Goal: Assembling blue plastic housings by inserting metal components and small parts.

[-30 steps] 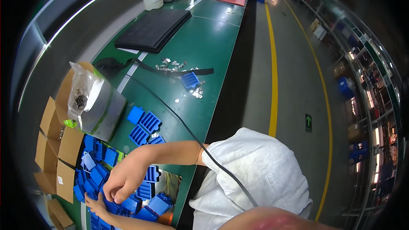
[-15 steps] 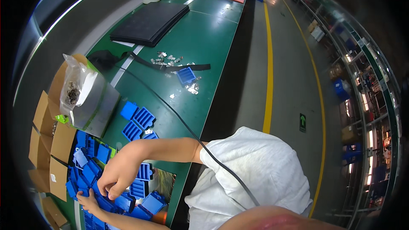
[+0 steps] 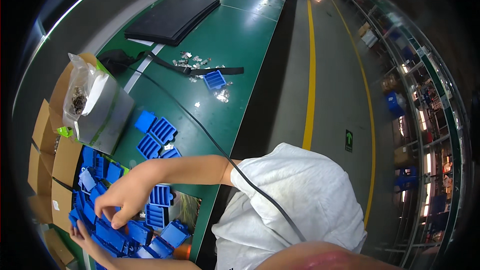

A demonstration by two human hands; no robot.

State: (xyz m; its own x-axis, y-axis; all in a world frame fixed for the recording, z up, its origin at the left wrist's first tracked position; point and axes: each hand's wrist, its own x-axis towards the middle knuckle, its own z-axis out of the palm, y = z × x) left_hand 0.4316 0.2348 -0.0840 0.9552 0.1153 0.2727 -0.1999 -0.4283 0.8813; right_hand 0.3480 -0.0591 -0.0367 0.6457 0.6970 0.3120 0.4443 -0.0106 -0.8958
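Several blue plastic slotted trays and box-like cases point(image 3: 111, 234) lie in a loose heap at the lower left of the bench. My left hand point(image 3: 85, 240) reaches in low at the heap's left edge, its fingers closed on a small blue plastic case point(image 3: 74, 217). Just above the heap hangs my right hand point(image 3: 125, 195), bent down at the wrist. Its thumb and forefinger are apart, with blue cases showing between them and nothing visibly held. Other blue slotted trays point(image 3: 163, 130) rest farther up the bench, beyond my right forearm.
Open cardboard boxes point(image 3: 65, 162) and a grey carton point(image 3: 102, 120) with a plastic bag line the left side. A black cable point(image 3: 195, 120) crosses over my right arm. Small metal pieces point(image 3: 222, 96), a black strap and black sheets point(image 3: 172, 17) lie farther along the green bench point(image 3: 240, 35).
My left hand has shifted left and slightly down, with the small blue case at its fingertips. My right hand has lifted a little, and its thumb and forefinger have spread. The whole view has shifted slightly.
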